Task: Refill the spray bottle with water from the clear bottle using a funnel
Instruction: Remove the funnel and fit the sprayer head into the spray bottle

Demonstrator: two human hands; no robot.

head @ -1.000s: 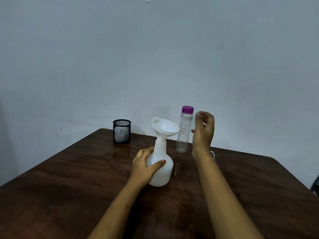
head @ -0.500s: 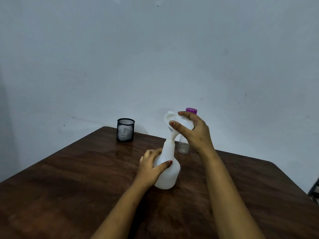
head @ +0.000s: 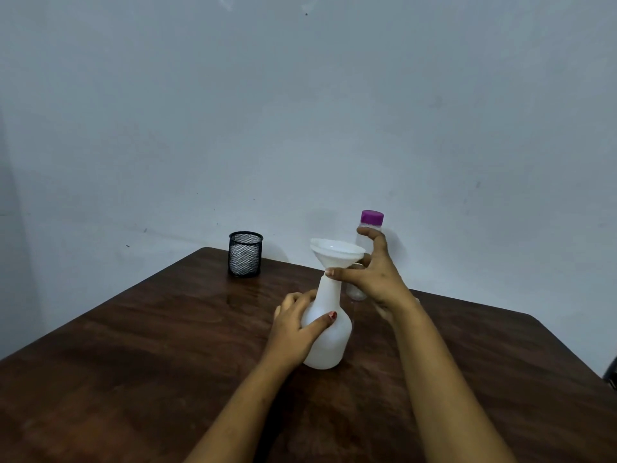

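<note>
The white spray bottle [head: 329,342], without its spray head, stands upright on the dark wooden table [head: 133,345]. My left hand [head: 293,329] is wrapped around its body from the left. A white funnel [head: 337,250] sits level in the bottle's neck. My right hand [head: 374,275] pinches the funnel from the right, thumb at its stem and a finger behind the rim, index finger raised. The clear bottle [head: 356,292] with a purple cap [head: 372,217] stands just behind, mostly hidden by my right hand.
A black mesh cup [head: 245,259] stands near the table's far left edge. A grey wall rises right behind the table. The table's far right corner lies at the frame's right side.
My right hand went from beside the clear bottle to the funnel, tilted it, and now holds it level in the spray bottle's neck. My left hand stays on the spray bottle.
</note>
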